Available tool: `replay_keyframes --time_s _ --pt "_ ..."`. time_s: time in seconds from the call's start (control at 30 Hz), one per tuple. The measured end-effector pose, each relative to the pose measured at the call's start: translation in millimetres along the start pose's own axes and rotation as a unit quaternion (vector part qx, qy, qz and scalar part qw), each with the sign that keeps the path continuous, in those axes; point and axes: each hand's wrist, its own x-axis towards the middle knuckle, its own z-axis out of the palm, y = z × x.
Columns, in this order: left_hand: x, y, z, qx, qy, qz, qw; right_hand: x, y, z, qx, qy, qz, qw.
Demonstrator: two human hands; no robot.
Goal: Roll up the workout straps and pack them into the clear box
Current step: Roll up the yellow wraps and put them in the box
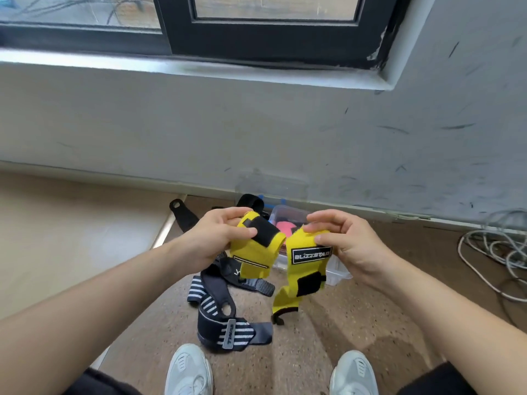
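Speckled floor (342, 323), clear box (285, 212) partly hidden behind held yellow straps (298, 242)

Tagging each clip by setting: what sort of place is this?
Likely an indoor room, home or office unclear: a black-framed window over a scuffed painted wall, a speckled floor, and loose white cables near the wall.

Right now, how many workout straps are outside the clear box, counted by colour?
Yellow straps: 2, both held up
Black-and-white striped straps: 2, tangled on the floor, so this count is less certain
Plain black straps: 2, farther back
Total: 6, not counting what is inside the clear box
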Motion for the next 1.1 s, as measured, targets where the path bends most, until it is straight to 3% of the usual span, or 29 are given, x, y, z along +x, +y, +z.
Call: replay_keyframes --time_s 0.13,0.27,0.33,0.47,0.6,0.67,0.83,0.9,0.97,1.1 --pt "2.0 9.4 7.1 -0.055 0.008 0.023 0.998 0.9 -5.7 5.9 -0.189 0.033 -0.093 0.977" --pt "3.1 21.8 11.5 -0.127 -0.028 0.038 0.991 -3.0 -5.3 12.0 -0.355 -0.004 -0.142 0.924" --pt "2.4 23.5 11.2 -0.116 -0.048 0.055 0.991 -2.8 -4.4 14.4 -0.329 0.000 -0.140 0.934" --pt "-2.1 21.7 14.5 -0.052 -0.059 0.092 0.993 4.7 -12.0 16.8 -0.066 0.008 -0.075 0.995" --pt "-16.1 15.1 28.8 0.042 -0.125 0.106 0.986 8.8 -6.4 14.9 -0.018 0.017 -0.011 1.000" --pt "-21.8 16.7 29.1 0.101 -0.160 0.096 0.977 10.3 -4.6 4.6 -0.044 0.006 -0.001 0.999" --pt "-10.2 25.1 8.5 0.177 -0.019 0.096 0.979 13.8 -23.6 -28.1 -0.208 -0.143 -0.001 0.968" --pt "-4.4 17.3 5.4 0.208 -0.007 0.110 0.972 12.6 -29.6 -30.3 -0.260 -0.185 -0.007 0.948" --pt "1.9 6.3 6.0 0.261 -0.052 0.113 0.957 13.1 -31.1 -29.9 -0.297 -0.213 -0.008 0.931" --pt "3.0 -4.3 24.4 0.321 -0.216 0.082 0.919 11.6 -33.7 -27.0 -0.323 -0.242 -0.023 0.915"
